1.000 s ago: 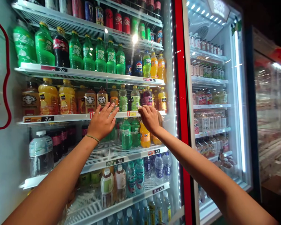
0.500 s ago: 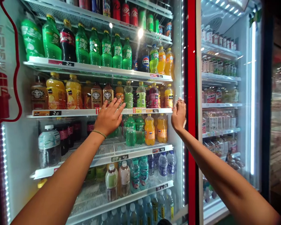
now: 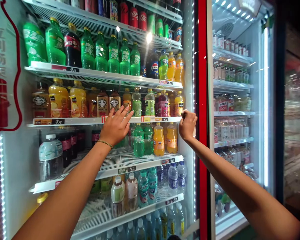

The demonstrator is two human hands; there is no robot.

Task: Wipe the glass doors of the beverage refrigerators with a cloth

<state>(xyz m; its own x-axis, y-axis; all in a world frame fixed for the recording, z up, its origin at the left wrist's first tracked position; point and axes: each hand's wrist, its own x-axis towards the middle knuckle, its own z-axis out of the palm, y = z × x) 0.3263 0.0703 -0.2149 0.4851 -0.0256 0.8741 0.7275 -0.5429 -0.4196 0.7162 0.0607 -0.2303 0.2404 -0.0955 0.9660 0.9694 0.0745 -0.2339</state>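
Observation:
My left hand (image 3: 116,126) lies flat with fingers spread on the glass door (image 3: 20,156) of a drinks fridge, at the level of the third shelf (image 3: 72,121). A thin band circles that wrist. My right hand (image 3: 187,125) is closed in a fist against the glass near the door's right edge, beside the red frame (image 3: 202,100). A small pale scrap shows at its fingers; I cannot make out what it is. Behind the glass, orange bottles (image 3: 159,140) and green bottles (image 3: 138,140) stand between my two hands.
Wire shelves hold green, orange, brown and clear bottles, with cans (image 3: 133,16) on top and price tags along the shelf edges. A second lit fridge (image 3: 230,100) with small bottles stands to the right. Darker cabinets lie at the far right.
My right hand slid right along the glass from the shelf middle to the door's right edge, then dropped a little and closed tighter. My left hand stayed flat in place.

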